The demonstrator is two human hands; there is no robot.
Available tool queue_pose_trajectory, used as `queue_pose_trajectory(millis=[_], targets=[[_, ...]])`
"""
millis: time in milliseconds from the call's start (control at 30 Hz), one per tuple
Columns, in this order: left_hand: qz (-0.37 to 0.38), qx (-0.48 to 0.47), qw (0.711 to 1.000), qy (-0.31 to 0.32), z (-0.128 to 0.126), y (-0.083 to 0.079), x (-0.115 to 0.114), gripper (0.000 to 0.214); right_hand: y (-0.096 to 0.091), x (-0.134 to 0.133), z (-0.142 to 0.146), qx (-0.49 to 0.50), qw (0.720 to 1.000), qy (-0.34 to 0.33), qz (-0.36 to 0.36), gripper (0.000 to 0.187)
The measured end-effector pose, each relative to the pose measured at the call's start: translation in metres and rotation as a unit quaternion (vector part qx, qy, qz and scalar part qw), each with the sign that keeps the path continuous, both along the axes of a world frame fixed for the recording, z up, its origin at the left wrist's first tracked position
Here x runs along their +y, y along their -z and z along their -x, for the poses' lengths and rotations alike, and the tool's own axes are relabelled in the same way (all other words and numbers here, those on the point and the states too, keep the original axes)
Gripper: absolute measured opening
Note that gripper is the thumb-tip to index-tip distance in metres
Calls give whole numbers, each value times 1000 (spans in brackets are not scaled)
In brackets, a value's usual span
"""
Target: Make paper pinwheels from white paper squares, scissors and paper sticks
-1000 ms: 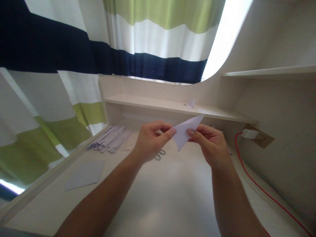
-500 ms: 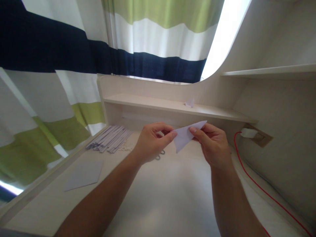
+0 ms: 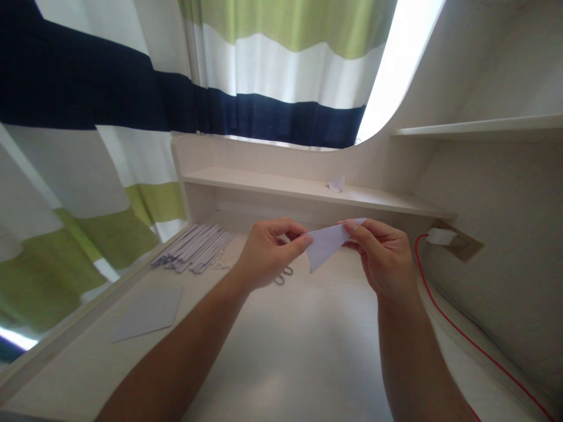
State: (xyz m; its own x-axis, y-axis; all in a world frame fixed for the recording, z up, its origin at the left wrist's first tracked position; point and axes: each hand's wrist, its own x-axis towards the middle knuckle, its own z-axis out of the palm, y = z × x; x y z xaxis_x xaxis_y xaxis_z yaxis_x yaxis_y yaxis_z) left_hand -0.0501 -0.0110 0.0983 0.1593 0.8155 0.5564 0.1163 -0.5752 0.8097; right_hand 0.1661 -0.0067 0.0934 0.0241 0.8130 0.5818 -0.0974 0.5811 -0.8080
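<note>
A folded piece of white paper (image 3: pixel 325 243), roughly triangular, is held up above the desk between both hands. My left hand (image 3: pixel 275 252) pinches its left corner between thumb and fingers. On the other side, my right hand (image 3: pixel 380 252) grips the upper right part, thumb on the near face and fingers behind. One pointed corner of the paper hangs downward. Below and behind my left hand lie scissors (image 3: pixel 284 275), of which only the handle loops show.
Rolled or folded paper strips (image 3: pixel 193 249) lie at the desk's back left, beside small pale bits (image 3: pixel 223 261). A flat white sheet (image 3: pixel 149 313) rests nearer. Folded paper (image 3: pixel 338 183) stands on the shelf (image 3: pixel 264 180). A red cable (image 3: pixel 457 328) runs from a white plug (image 3: pixel 441 236) at right.
My right thumb has slid up and right along the paper's top edge. The paper has tilted slightly, and its right tip sits a little lower. My left hand keeps its pinch.
</note>
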Motion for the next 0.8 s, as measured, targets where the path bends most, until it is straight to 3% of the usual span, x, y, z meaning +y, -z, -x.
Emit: queue_pose_trajectory(millis=[800], targets=[[44,46,997,48,6,3,9,17,1,2,2,-11,999,51,9,16]])
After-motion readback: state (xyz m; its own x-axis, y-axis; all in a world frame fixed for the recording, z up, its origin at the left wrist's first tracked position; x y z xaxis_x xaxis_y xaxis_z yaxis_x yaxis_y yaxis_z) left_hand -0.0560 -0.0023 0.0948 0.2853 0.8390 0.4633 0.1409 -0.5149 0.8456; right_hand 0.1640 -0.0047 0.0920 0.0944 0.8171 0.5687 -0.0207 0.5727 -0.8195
